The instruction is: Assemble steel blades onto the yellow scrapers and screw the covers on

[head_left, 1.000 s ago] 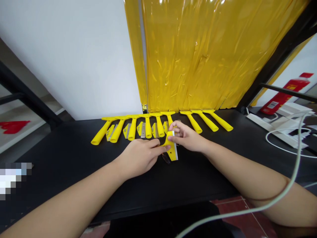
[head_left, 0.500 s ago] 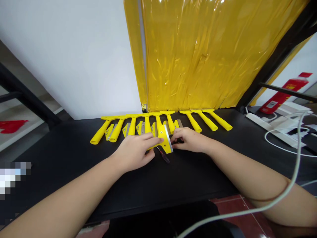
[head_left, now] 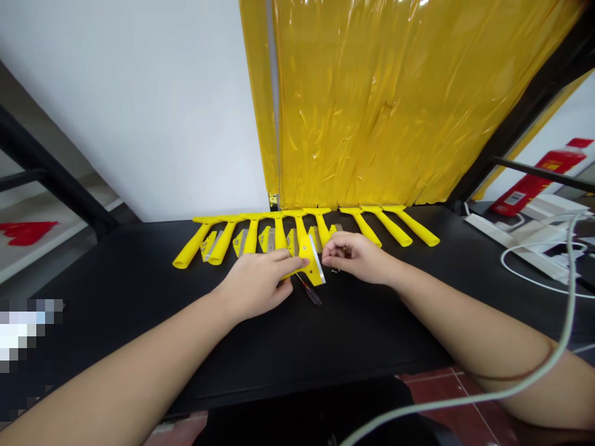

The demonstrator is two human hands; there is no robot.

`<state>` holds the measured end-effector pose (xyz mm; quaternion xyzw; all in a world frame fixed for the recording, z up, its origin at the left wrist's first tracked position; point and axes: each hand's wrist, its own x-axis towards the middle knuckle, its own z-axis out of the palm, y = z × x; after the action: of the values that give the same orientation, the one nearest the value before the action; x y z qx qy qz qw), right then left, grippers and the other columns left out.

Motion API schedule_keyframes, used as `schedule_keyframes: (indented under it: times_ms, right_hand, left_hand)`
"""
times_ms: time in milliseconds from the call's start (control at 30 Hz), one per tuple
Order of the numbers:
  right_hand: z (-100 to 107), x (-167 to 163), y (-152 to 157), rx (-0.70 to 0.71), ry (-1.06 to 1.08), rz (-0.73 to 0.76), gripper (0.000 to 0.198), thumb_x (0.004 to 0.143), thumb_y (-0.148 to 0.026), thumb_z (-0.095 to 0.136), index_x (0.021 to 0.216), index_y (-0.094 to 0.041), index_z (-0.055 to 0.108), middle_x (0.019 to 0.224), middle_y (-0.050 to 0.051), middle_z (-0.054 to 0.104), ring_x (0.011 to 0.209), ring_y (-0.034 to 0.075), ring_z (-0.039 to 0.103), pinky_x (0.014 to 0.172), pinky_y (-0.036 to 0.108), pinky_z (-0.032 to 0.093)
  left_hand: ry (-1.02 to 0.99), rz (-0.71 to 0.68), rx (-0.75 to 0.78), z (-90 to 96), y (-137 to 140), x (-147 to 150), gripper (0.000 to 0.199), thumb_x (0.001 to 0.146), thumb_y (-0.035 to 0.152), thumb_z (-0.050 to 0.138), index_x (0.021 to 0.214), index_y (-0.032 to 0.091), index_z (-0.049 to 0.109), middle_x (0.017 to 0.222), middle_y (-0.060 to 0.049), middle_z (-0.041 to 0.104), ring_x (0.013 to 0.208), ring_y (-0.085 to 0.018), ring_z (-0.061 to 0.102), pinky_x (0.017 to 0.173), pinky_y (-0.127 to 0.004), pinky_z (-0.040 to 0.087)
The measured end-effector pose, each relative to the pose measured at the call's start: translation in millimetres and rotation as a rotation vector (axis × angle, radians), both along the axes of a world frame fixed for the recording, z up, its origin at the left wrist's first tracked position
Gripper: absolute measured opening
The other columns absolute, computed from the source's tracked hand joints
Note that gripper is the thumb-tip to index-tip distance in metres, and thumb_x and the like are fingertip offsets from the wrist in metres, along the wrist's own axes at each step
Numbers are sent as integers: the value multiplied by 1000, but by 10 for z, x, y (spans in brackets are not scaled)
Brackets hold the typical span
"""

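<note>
My left hand point(head_left: 260, 282) is closed around the handle of a yellow scraper point(head_left: 310, 261), whose metal blade edge faces right. Close to that blade, my right hand point(head_left: 356, 255) has its fingertips pinched together; anything between them is too small to make out. Tiny screws point(head_left: 334, 271) lie on the black table just below the right fingers. Under the scraper lies a screwdriver point(head_left: 310, 292) with a dark, see-through handle. Behind both hands, several yellow scraper handles point(head_left: 251, 235) are lined up, with yellow blade plates point(head_left: 266, 239) lying between them.
A black table point(head_left: 260, 365) carries everything. Yellow plastic sheeting point(head_left: 372, 111) and a white panel point(head_left: 186, 111) stand along its back. At right are a red bottle point(head_left: 542, 176), white boxes and a pale cable point(head_left: 465, 401) that loops across my right forearm.
My right hand has lifted slightly away from the table and its fingers have drawn together, uncovering the small screws. The left hand keeps the scraper in nearly the same place.
</note>
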<state>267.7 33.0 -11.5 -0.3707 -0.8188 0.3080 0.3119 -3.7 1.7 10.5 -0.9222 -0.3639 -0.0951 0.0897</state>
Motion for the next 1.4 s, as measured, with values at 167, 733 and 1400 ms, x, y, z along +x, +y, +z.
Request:
schedule_keyframes:
  times_ms: [167, 733, 1400]
  right_hand:
    - [-14, -56, -25, 34, 54, 87, 11, 89, -36, 79, 90, -26, 77, 93, 2, 48, 83, 18, 49, 73, 33, 47]
    - [-128, -222, -45, -460, 470, 144, 45, 85, -40, 84, 99, -25, 44, 83, -6, 63, 66, 10, 60, 58, 25, 54]
    - [-62, -162, -20, -629, 410, 166, 39, 82, -37, 86, 98, -21, 55, 76, -6, 68, 61, 10, 66, 59, 26, 60]
  left_hand:
    - [-25, -9, -6, -4, -27, 29, 40, 94, 23, 55, 131, 32, 66, 104, 2, 71, 80, -17, 69, 61, -29, 48]
    - [-83, -13, 45, -6, -58, 53, 37, 95, 22, 54, 129, 27, 66, 99, 0, 71, 77, -16, 67, 58, -27, 46]
    - [-160, -249, -28, -19, -50, 22, 47, 93, 12, 49, 138, 23, 60, 148, -9, 60, 114, -23, 72, 92, -38, 63]
